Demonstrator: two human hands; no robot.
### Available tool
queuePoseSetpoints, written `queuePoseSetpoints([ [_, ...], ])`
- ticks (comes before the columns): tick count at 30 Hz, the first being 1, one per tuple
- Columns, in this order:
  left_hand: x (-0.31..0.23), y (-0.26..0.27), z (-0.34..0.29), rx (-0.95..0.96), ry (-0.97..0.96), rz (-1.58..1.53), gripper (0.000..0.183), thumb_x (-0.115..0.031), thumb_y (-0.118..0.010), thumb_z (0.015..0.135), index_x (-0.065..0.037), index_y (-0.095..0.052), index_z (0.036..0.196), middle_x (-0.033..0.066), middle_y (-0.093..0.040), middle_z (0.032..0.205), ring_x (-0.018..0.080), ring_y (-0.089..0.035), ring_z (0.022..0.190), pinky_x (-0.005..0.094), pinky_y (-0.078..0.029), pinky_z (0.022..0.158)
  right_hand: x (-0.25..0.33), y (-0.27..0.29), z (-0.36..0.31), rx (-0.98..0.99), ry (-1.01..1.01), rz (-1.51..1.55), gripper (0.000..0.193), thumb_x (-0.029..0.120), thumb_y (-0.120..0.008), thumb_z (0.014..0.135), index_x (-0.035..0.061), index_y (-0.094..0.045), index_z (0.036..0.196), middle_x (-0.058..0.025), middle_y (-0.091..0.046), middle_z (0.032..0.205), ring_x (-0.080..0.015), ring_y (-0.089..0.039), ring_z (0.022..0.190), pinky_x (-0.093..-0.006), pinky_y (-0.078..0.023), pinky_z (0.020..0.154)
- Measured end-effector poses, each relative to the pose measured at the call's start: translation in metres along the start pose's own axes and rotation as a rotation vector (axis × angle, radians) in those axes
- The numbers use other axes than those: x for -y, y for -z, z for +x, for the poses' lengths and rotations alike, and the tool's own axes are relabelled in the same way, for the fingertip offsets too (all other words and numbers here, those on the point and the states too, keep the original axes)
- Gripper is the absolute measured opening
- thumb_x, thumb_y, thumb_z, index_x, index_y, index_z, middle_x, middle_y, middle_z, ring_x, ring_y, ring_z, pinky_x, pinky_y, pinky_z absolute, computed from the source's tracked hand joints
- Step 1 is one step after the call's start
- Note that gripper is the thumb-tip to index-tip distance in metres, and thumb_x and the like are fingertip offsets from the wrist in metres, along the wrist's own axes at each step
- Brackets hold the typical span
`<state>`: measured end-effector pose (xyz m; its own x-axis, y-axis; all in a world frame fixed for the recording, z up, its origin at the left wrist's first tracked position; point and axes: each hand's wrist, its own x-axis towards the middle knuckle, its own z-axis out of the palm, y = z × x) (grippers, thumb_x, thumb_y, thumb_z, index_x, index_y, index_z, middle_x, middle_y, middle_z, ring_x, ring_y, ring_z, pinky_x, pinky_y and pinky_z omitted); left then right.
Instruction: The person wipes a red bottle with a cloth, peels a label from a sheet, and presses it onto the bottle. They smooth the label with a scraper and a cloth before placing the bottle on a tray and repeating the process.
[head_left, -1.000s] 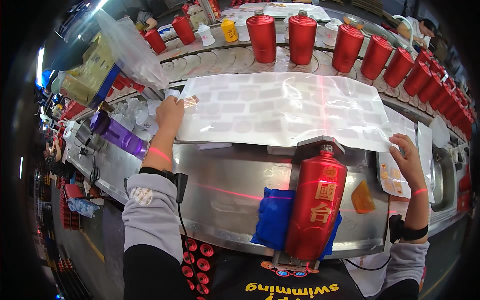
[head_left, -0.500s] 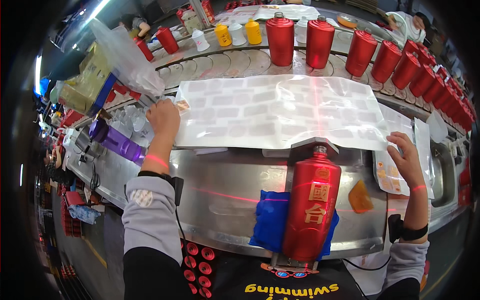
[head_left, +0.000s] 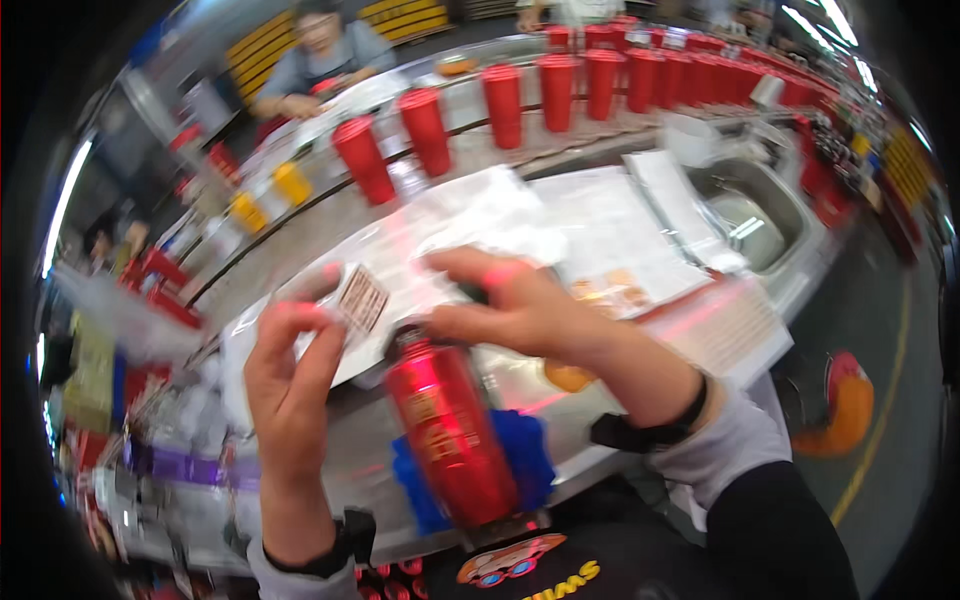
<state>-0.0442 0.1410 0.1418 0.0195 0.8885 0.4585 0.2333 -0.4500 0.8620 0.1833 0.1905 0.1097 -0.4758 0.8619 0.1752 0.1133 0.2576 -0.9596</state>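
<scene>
My left hand (head_left: 295, 375) pinches a small white label (head_left: 363, 299) with brown print between thumb and fingers, left of the bottle's neck. A glossy red bottle (head_left: 450, 430) with gold lettering lies tilted toward me on a blue cloth (head_left: 535, 455). Just above its open mouth is my right hand (head_left: 520, 305), thumb and forefinger apart, with nothing visible between them. Behind both hands spreads a white sheet (head_left: 480, 215), blurred by motion. Part of an amber piece (head_left: 569, 376) shows below my right wrist.
Red bottles (head_left: 503, 105) line the curved conveyor at the back, with small yellow bottles (head_left: 292, 184) to the left. A metal sink (head_left: 795, 215) lies at the right, near more papers (head_left: 620, 225). A person (head_left: 335, 70) sits across the line. A purple bottle (head_left: 185, 466) lies at the left.
My left hand has come from the sheet's far left corner to the bottle's neck with a label. My right hand has moved inward from the sheet's right edge. The view has swung right.
</scene>
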Motion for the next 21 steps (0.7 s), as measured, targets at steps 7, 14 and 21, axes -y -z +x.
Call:
queuePoseSetpoints([
  [7,-0.01,-0.051,-0.029,0.119,0.043,0.135,0.009,-0.008,-0.059,0.087,0.0,-0.059,0.092,0.0189,-0.055,0.125,0.0276,-0.047,0.122,0.038,-0.029,0.107,-0.013,0.014,-0.025,-0.003,0.177,0.261,0.019,0.021,-0.067,0.09,0.0035,-0.064,0.096,-0.0106,-0.053,0.124,-0.0161,-0.056,0.104,-0.0287,-0.044,0.09],
  [14,-0.011,-0.057,-0.035,0.177,0.081,0.341,0.014,-0.012,-0.058,0.09,0.001,-0.062,0.091,0.0126,-0.058,0.107,0.0227,-0.05,0.109,0.0328,-0.035,0.097,-0.018,0.103,-0.049,-0.225,0.202,-0.315,0.018,0.021,-0.069,0.088,0.0032,-0.064,0.088,-0.0128,-0.059,0.118,-0.0216,-0.057,0.109,-0.033,-0.046,0.089],
  [21,-0.006,-0.033,-0.065,0.013,0.096,0.358,0.013,-0.012,-0.056,0.092,0.0,-0.062,0.091,0.0073,-0.058,0.095,0.0176,-0.05,0.101,0.0298,-0.037,0.091,-0.075,0.226,-0.051,-0.352,-0.099,-1.065,0.019,0.021,-0.07,0.083,0.0034,-0.065,0.087,-0.0139,-0.059,0.1,-0.0271,-0.058,0.096,-0.0345,-0.046,0.085],
])
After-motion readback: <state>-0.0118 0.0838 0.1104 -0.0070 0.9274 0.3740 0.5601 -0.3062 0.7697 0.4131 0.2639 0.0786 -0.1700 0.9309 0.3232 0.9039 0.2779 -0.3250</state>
